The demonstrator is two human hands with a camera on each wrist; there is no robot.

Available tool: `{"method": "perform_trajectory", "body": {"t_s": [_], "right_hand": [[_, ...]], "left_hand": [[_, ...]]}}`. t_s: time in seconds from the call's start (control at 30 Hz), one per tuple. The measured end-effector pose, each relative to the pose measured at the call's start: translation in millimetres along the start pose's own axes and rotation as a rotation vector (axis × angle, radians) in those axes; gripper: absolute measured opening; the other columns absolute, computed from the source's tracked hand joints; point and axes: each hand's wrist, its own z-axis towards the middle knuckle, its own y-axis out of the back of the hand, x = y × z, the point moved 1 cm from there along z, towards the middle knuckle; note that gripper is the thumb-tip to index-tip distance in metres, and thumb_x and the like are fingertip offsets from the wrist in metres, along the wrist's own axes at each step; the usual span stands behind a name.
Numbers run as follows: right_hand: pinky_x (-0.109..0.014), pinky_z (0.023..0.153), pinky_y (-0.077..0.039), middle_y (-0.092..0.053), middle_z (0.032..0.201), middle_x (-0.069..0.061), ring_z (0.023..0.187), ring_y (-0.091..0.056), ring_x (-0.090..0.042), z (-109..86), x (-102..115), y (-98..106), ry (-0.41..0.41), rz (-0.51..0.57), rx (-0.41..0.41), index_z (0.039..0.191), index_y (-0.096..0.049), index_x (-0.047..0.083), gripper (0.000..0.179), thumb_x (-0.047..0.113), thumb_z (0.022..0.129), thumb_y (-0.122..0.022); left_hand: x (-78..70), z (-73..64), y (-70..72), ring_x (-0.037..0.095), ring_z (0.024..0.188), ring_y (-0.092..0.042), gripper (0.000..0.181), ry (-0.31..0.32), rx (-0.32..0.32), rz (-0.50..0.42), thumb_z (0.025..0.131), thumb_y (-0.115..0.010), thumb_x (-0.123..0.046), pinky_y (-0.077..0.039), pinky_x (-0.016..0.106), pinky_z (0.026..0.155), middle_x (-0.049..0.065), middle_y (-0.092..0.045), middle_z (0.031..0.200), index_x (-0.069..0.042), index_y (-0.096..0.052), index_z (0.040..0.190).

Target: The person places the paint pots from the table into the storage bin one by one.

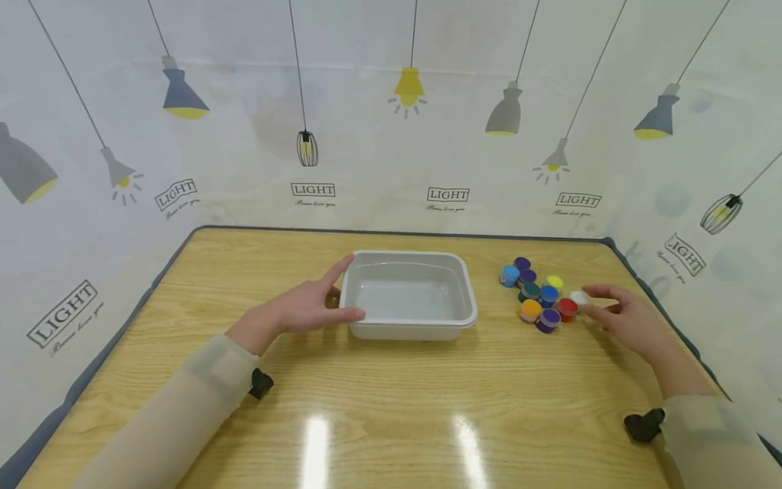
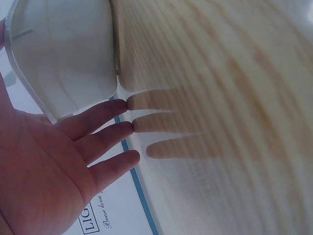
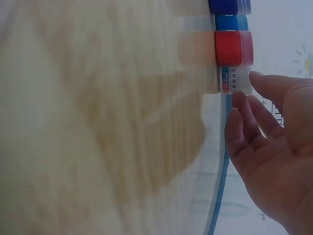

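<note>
A white plastic tub (image 1: 406, 332) stands on the table in the head view. My left hand (image 1: 311, 302) is at its left side, thumb on the front rim and index finger along the left rim. In the left wrist view the other fingers (image 2: 110, 169) are spread and straight beside the tub wall (image 2: 73, 54). My right hand (image 1: 629, 322) is at a white paint jar (image 1: 578, 299), thumb and fingertips at its right edge; a firm hold is not visible. In the right wrist view this jar (image 3: 230, 81) stands upright beside a red paint jar (image 3: 228, 48).
Several small paint jars cluster left of my right hand, among them an orange jar (image 1: 530, 310), a yellow jar (image 1: 554, 282) and a light blue jar (image 1: 510, 275). A lamp-printed cloth wall (image 1: 366, 204) rises behind the wooden table (image 1: 391, 401) and at both sides.
</note>
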Motion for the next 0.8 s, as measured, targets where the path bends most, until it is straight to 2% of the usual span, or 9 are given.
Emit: {"method": "perform_trajectory", "body": {"t_s": [0.13,0.27,0.63,0.8], "right_hand": [[-0.027,0.073,-0.058,-0.065,0.144,-0.028,0.098,-0.066,-0.008,6.3,-7,-2,-0.015,0.042,0.039,0.168,-0.044,0.010,0.068,0.050,0.114,-0.057],[-0.028,0.072,-0.056,-0.065,0.141,-0.025,0.100,-0.064,-0.011,11.3,-10,-5,-0.030,0.076,0.062,0.169,-0.041,0.011,0.066,0.046,0.115,-0.055],[-0.028,0.070,-0.054,-0.057,0.149,-0.027,0.099,-0.061,-0.015,15.2,-10,-6,-0.043,0.077,0.067,0.166,-0.044,0.004,0.066,0.045,0.115,-0.055],[-0.028,0.072,-0.056,-0.054,0.152,-0.029,0.099,-0.060,-0.013,14.5,-11,-5,-0.048,0.083,0.057,0.161,-0.046,-0.001,0.070,0.047,0.113,-0.060]], "left_hand": [[0.6,0.9,-0.3,0.033,0.134,-0.067,0.118,0.004,-0.006,-0.001,0.094,-0.068,-0.078,-0.057,0.050,0.103,0.019,-0.063,0.156,-0.042,0.009,0.176],[0.7,1.0,-0.5,0.033,0.135,-0.067,0.119,-0.002,-0.005,-0.001,0.094,-0.068,-0.078,-0.057,0.052,0.106,0.019,-0.063,0.156,-0.041,0.009,0.176],[1.3,-0.1,-1.0,0.035,0.138,-0.065,0.117,-0.018,0.004,-0.015,0.096,-0.067,-0.077,-0.056,0.052,0.106,0.021,-0.062,0.157,-0.040,0.010,0.176],[1.6,-0.7,-1.3,0.039,0.147,-0.059,0.117,-0.022,0.002,-0.026,0.096,-0.066,-0.077,-0.049,0.061,0.118,0.023,-0.055,0.163,-0.041,0.012,0.176]]}}
